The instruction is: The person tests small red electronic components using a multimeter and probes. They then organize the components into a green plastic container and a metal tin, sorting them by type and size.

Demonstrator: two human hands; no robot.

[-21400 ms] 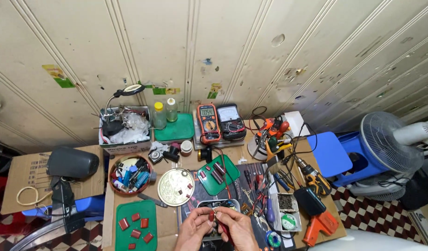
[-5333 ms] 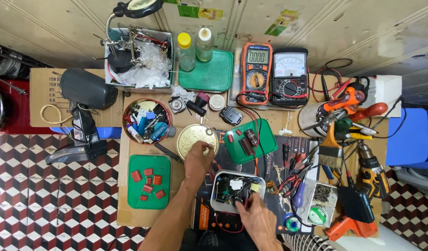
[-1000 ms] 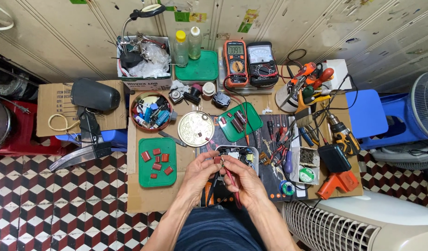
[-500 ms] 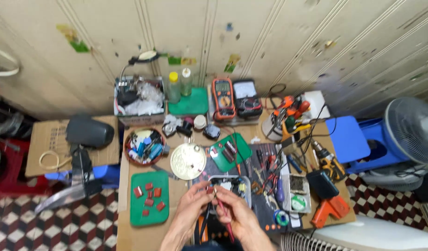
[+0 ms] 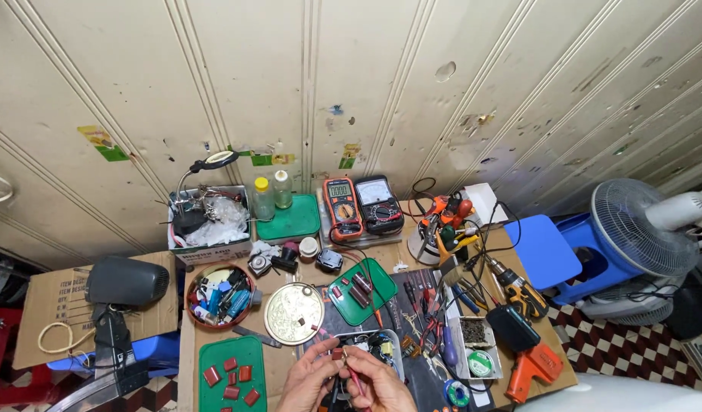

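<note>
Centrally, at the bottom edge of the frame, the left hand [image 5: 311, 379] and the right hand [image 5: 377, 385] meet over a small clear plastic tray holding a circuit board [image 5: 370, 345]. The right hand's fingers are curled around a thin red-handled probe [image 5: 354, 375], its tip angled toward the left fingertips. The left hand's fingers are pinched together, apparently on a tiny component too small to identify.

Judgement: the work goes best with wrists braced on the bench, the probe tip kept steady, and the pinched part held directly over the tray, so that a dropped piece lands inside it.

Just above and left of the hands lies a round brass-coloured metal dish [image 5: 293, 313]; at lower left, a green rectangular tray of red block capacitors [image 5: 231, 374]; further up, a round bowl of mixed parts [image 5: 218, 295]. An orange digital multimeter [image 5: 341, 207] stands at centre, an orange glue gun [image 5: 535, 367] at lower right. Behind the cluttered wooden bench rises a cream ribbed metal shutter [image 5: 366, 84]; a white electric fan [image 5: 644, 229] stands at right, above checkered floor tiles.
</note>
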